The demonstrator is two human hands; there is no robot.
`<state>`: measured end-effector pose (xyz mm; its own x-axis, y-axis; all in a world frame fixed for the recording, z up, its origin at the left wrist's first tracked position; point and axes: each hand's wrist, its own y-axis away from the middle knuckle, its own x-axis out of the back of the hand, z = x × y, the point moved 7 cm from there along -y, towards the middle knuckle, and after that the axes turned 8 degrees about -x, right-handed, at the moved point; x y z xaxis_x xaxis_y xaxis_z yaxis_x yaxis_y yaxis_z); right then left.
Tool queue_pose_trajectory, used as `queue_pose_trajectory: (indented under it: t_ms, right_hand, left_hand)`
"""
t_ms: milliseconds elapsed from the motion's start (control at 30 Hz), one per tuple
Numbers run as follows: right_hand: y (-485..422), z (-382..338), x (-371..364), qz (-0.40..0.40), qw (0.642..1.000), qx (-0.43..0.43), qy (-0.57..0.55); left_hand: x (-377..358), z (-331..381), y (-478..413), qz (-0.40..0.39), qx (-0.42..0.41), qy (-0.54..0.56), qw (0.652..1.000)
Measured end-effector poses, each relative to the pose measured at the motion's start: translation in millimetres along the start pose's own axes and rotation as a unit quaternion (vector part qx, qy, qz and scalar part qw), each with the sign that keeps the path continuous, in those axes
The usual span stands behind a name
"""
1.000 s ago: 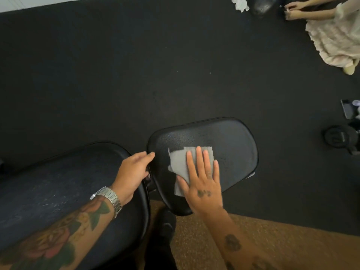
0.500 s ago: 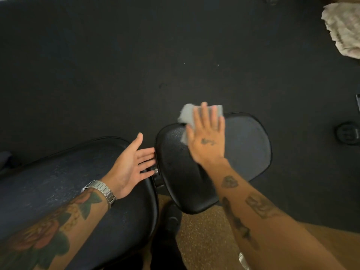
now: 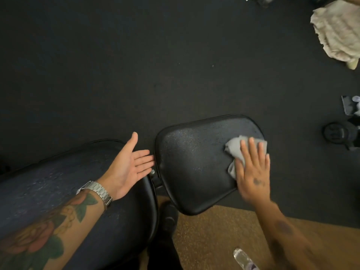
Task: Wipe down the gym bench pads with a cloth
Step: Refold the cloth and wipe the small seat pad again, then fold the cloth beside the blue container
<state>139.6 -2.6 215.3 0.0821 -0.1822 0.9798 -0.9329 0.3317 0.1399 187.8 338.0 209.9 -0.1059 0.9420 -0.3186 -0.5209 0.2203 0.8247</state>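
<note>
A small black seat pad [image 3: 196, 166] stands at centre, with the longer black bench pad [image 3: 64, 193] to its left. My right hand [image 3: 253, 172] lies flat on a grey cloth [image 3: 236, 148], pressing it onto the seat pad's right edge. My left hand [image 3: 130, 166] hovers palm up, fingers spread, over the gap between the two pads, its fingertips at the seat pad's left rim. A silver watch sits on that wrist.
Black rubber floor [image 3: 136, 65] lies beyond the pads, brown flooring [image 3: 214, 236] below them. A person in a pale frilled garment [image 3: 339, 32] crouches at top right. A round black object [image 3: 337, 134] and a phone [image 3: 351, 107] lie at right. A clear bottle top [image 3: 243, 258] shows near the bottom.
My right hand has swept the cloth from the seat pad's far left edge across to its right edge. My left hand has let go of the pad's rim and turned palm up.
</note>
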Motion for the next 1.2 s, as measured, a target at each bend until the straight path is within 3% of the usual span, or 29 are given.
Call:
queue_pose_trajectory:
  t_ms: [133,167,333,400,467,500,533,600,667,700,767,867,1000,1167,1200]
  right_hand:
    - [-63.4,-30.5,1.4,0.043,0.992,-0.115,0.020]
    - [-67.2,-51.3,-3.8,0.037,0.994,-0.101,0.024]
    - [2.5,-163.5,-39.3,-0.023,0.991,0.132,0.019]
    - [39.8,-179.6,-46.0,-0.067,0.985,0.159,-0.017]
    - [59.9,-180.5,-36.8,-0.128,0.972,0.117,-0.157]
    - [66.0,-177.5,-28.4,-0.182,0.946,0.053,-0.261]
    - [71.5,-174.2,-17.0,-0.225,0.899,-0.023,-0.376]
    - [83.4,-168.0,8.0,-0.274,0.737,-0.173,-0.594]
    - [98.1,-158.7,27.1,-0.277,0.551,-0.249,-0.747]
    - [104.6,-150.3,35.6,-0.258,0.484,-0.272,-0.791]
    - [117.2,-131.9,51.6,-0.210,0.400,-0.278,-0.848]
    - [137.4,-92.0,58.8,-0.138,0.338,-0.280,-0.888]
    - [150.4,-27.0,58.4,-0.119,0.355,-0.282,-0.883]
    - [141.0,81.5,37.9,-0.202,0.490,-0.339,-0.777]
    - [138.9,104.8,29.8,-0.218,0.503,-0.356,-0.756]
  left_hand:
    - [-3.6,-0.1,1.7,-0.007,-0.003,-0.004,1.000]
    - [-4.4,0.0,2.1,-0.008,-0.004,-0.005,1.000]
    - [-6.5,1.9,8.2,-0.026,-0.004,-0.018,1.000]
    - [-4.3,3.4,13.3,-0.026,-0.011,-0.035,0.999]
    - [-0.1,5.2,20.0,-0.011,-0.032,-0.077,0.996]
    - [0.3,6.2,24.7,-0.001,-0.046,-0.105,0.993]
    - [-1.3,7.0,31.0,0.006,-0.060,-0.131,0.990]
    - [-13.9,3.5,46.3,-0.009,-0.071,-0.166,0.984]
    - [-39.5,-8.8,65.0,-0.065,-0.049,-0.169,0.982]
    - [-55.1,-17.0,74.6,-0.100,-0.030,-0.158,0.982]
    - [-86.1,-31.3,91.0,-0.161,-0.001,-0.132,0.978]
    - [-119.5,-43.6,97.0,-0.179,-0.032,-0.172,0.968]
    - [-162.5,-63.0,87.6,-0.164,-0.102,-0.265,0.945]
    - [-233.4,-106.7,58.1,-0.161,-0.122,-0.338,0.919]
    - [-247.7,-117.8,49.0,-0.156,-0.121,-0.353,0.915]
